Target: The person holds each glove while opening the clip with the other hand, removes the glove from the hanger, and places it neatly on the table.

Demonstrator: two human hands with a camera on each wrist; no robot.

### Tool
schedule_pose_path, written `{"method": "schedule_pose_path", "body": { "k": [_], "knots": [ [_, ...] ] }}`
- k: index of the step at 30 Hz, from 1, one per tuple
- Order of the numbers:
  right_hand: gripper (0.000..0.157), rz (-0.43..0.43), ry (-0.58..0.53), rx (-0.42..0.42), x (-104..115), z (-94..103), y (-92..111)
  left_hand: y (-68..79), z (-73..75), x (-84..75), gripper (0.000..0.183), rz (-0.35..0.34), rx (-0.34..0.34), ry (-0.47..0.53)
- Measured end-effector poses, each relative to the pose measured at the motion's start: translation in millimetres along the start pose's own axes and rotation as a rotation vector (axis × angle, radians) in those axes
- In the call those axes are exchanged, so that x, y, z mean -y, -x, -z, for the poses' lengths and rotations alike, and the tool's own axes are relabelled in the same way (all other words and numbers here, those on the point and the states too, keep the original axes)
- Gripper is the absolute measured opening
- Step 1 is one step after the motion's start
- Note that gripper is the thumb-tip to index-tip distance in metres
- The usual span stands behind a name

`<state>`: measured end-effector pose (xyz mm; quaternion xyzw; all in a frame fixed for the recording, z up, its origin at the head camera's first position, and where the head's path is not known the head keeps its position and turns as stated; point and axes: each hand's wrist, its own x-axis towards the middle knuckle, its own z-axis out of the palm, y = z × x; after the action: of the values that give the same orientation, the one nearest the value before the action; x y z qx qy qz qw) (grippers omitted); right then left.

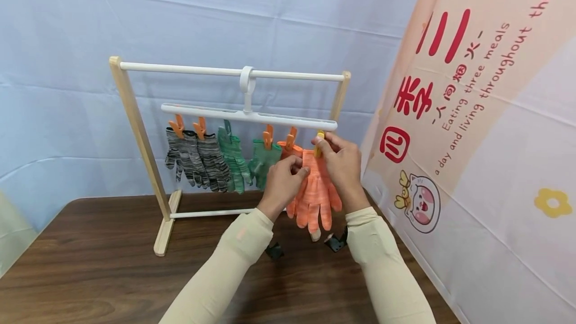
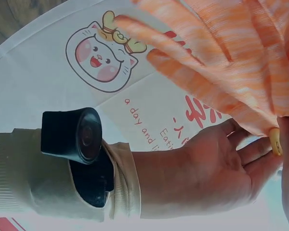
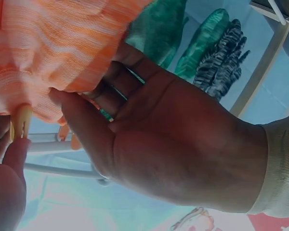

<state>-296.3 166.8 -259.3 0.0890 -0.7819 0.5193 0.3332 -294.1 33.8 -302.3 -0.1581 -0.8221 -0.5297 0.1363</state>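
Note:
An orange knit glove (image 1: 316,189) hangs fingers down below the right end of a white hanger bar (image 1: 211,113). My left hand (image 1: 282,181) pinches the left side of its cuff between thumb and fingers; the right wrist view shows this left hand (image 3: 192,139) close up. With thumb and fingers, my right hand (image 1: 345,164) pinches a yellow clothespin (image 1: 320,145) at the cuff's upper right corner. In the left wrist view the right hand (image 2: 212,163) appears palm-on beside the glove. Another orange glove (image 1: 290,151) is partly hidden behind.
Green gloves (image 1: 265,159) and grey-black striped gloves (image 1: 182,156) hang to the left on clothespins, mostly orange (image 1: 267,137). A wooden-legged rack (image 1: 141,139) carries the hanger on the dark table (image 1: 99,264). Small black objects (image 1: 335,242) lie behind the wrists. A printed cloth (image 1: 486,164) stands at right.

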Motion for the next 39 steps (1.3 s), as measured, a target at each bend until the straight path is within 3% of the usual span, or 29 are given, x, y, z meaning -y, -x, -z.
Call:
{"method": "schedule_pose_path", "body": {
  "k": [9, 14, 18, 32, 39],
  "knots": [
    [0.039, -0.011, -0.045, -0.019, 1.8, -1.7, -1.1, 10.4, 11.6, 8.4, 0.008, -0.045, 0.012, -0.035],
    [0.042, -0.031, -0.041, -0.019, 2.5, -2.3, -0.4, 21.5, 28.1, 14.4, 0.005, -0.084, 0.042, -0.006],
    [0.036, -0.032, -0.046, -0.028, 3.5, -2.5, -0.9, 28.6, 42.4, 19.2, 0.006, -0.108, 0.069, 0.021],
    [0.037, -0.029, -0.02, -0.043, 2.5, -2.1, -4.1, 50.7, 91.3, 30.3, 0.01, -0.138, 0.016, 0.033],
    [0.034, -0.03, -0.043, -0.031, 3.7, -2.8, -2.7, 61.8, 108.7, 41.0, 0.008, -0.085, -0.013, -0.003]
  ]
}}
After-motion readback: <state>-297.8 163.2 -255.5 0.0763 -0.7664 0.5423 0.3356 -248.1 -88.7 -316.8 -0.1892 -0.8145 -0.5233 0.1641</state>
